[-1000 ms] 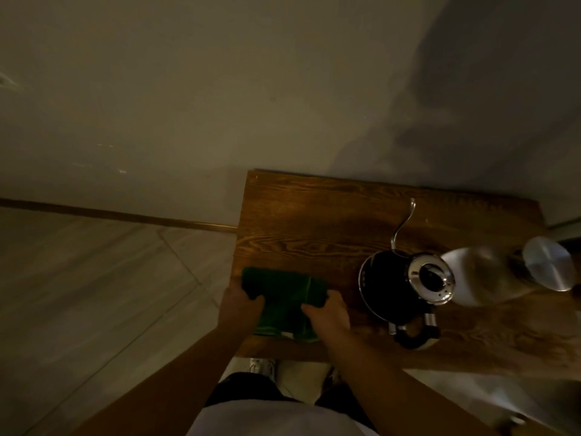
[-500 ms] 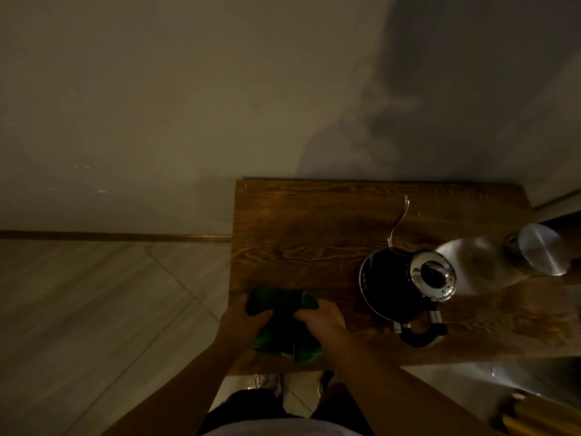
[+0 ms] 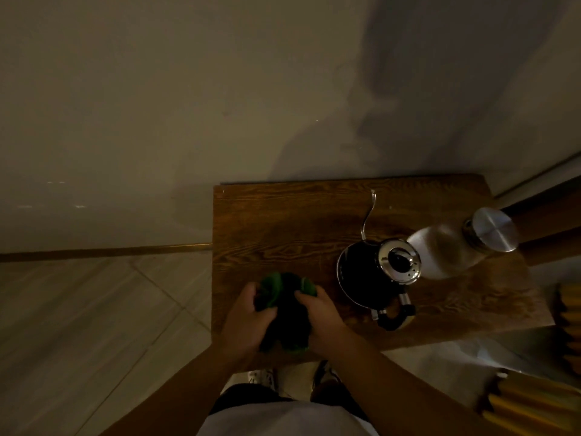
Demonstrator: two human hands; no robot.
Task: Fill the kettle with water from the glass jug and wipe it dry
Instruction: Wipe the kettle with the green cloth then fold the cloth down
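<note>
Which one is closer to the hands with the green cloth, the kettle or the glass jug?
The black kettle, beside the right hand. The glass jug with the silver lid stands beyond it, farther right.

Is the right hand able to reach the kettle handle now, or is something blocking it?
Probably yes. The right hand sits just beside the kettle handle with bare table between, but it is gripping the cloth along with the left hand.

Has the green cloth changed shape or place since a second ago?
Yes. The green cloth, flat then, is bunched between the left hand and right hand, closer to the wooden table's near edge.
</note>
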